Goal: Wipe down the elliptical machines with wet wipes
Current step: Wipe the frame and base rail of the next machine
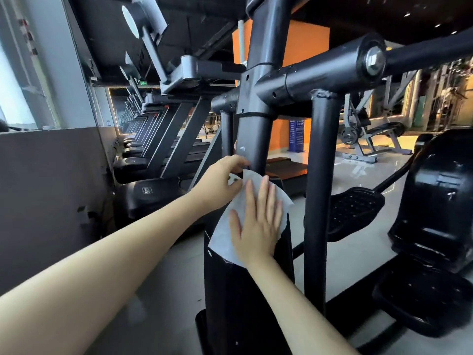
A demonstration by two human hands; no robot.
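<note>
— Where's the wipe?
— The wipe [224, 234] lies spread on the elliptical's black upright column [238, 290], its long side running up it and its top corner pointing up.
— And the hands?
— The right hand [256, 222] is flat on it, fingers straight and slightly spread. The left hand [220, 185] pinches its top edge, arm outstretched.

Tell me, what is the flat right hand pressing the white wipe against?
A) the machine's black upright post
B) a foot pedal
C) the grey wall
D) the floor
A: the right hand lies flat on the wipe, which is spread over the black post, while the left hand holds its top edge.
</note>
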